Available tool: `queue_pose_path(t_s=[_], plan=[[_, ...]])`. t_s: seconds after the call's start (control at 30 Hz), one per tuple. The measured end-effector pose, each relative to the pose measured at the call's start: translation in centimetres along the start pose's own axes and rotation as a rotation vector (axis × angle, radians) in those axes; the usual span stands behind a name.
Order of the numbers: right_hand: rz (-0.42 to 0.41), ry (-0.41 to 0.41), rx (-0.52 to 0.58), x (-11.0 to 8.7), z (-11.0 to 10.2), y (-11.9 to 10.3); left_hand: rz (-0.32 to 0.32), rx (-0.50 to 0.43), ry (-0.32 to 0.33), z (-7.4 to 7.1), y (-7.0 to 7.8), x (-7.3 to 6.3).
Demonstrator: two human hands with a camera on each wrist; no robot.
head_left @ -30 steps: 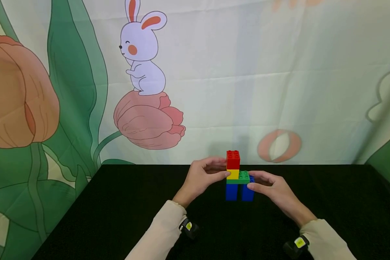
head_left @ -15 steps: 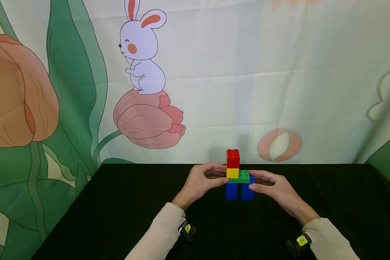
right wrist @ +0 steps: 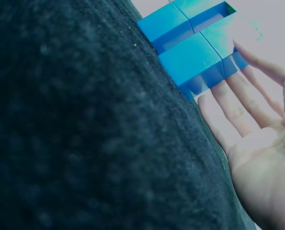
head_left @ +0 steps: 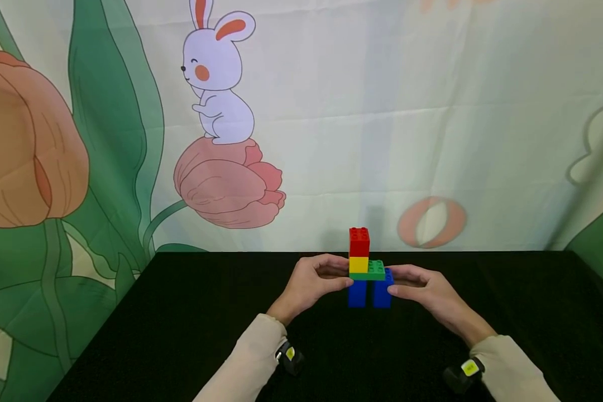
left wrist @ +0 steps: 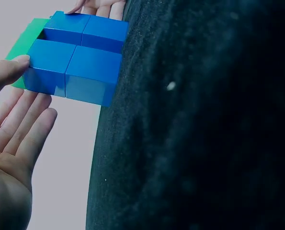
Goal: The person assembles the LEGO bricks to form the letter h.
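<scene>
A structure of toy building bricks stands upright on the black table. Two blue brick columns, left [head_left: 357, 295] and right [head_left: 382, 294], bear a flat green brick [head_left: 376, 269]. On its left end sit a yellow brick [head_left: 359, 264] and a red brick [head_left: 359, 243]. My left hand [head_left: 315, 279] flanks the structure, its thumb [left wrist: 18, 66] against the front near the green-blue joint. My right hand [head_left: 427, 289] is at the right column, its thumb touching the front edge of the blue bricks [right wrist: 192, 60]. Other fingers extend straight beside both columns; some tips are hidden.
The black cloth-covered table [head_left: 191, 335] spreads around the bricks. A curtain [head_left: 321, 128] printed with a rabbit and flowers hangs directly behind the table's far edge. A wrist camera [head_left: 290, 357] is strapped on each sleeve.
My left thumb has slid down from the yellow brick to the green-blue joint. The right thumb has shifted slightly rightward on the right column. The bricks' arrangement is the same.
</scene>
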State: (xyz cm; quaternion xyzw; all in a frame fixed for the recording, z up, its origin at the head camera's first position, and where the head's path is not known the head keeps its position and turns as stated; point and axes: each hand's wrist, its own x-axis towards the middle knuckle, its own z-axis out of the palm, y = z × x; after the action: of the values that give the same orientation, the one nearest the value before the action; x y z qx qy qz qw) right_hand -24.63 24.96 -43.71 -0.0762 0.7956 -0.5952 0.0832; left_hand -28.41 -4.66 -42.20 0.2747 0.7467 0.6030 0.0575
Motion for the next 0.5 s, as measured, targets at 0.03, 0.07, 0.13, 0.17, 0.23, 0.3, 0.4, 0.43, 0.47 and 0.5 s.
queue_pose_path(t_s=[0.03, 0.07, 0.13, 0.17, 0.23, 0.3, 0.4, 0.43, 0.47, 0.5], plan=[[0.0, 0.001, -0.001, -0.01, 0.01, -0.02, 0.0, 0.001, 0.001, 0.0, 0.0, 0.01], [0.001, 0.004, -0.002, -0.02, 0.02, -0.04, -0.001, 0.002, 0.001, 0.0, -0.03, 0.02], [0.002, 0.011, -0.002, -0.02, 0.03, -0.05, -0.004, 0.002, 0.003, -0.01, -0.11, 0.05], [0.001, 0.016, -0.006, -0.02, 0.04, -0.06, -0.005, 0.001, 0.005, -0.01, -0.16, 0.07], [-0.004, 0.023, -0.01, 0.01, 0.09, -0.05, -0.003, 0.002, 0.007, -0.01, -0.18, 0.09], [-0.01, 0.031, -0.01, 0.03, 0.16, -0.04, 0.003, 0.004, 0.01, -0.01, -0.17, 0.08], [-0.015, 0.042, -0.007, 0.08, 0.29, -0.04, 0.012, 0.01, 0.017, -0.04, -0.13, 0.07], [-0.015, 0.046, -0.007, 0.1, 0.32, -0.06, 0.012, 0.012, 0.02, -0.03, -0.12, 0.07], [-0.012, 0.049, -0.003, 0.12, 0.36, -0.09, 0.011, 0.014, 0.024, -0.03, -0.14, 0.08], [-0.009, 0.053, -0.002, 0.15, 0.4, -0.13, 0.009, 0.017, 0.029, -0.03, -0.15, 0.09]])
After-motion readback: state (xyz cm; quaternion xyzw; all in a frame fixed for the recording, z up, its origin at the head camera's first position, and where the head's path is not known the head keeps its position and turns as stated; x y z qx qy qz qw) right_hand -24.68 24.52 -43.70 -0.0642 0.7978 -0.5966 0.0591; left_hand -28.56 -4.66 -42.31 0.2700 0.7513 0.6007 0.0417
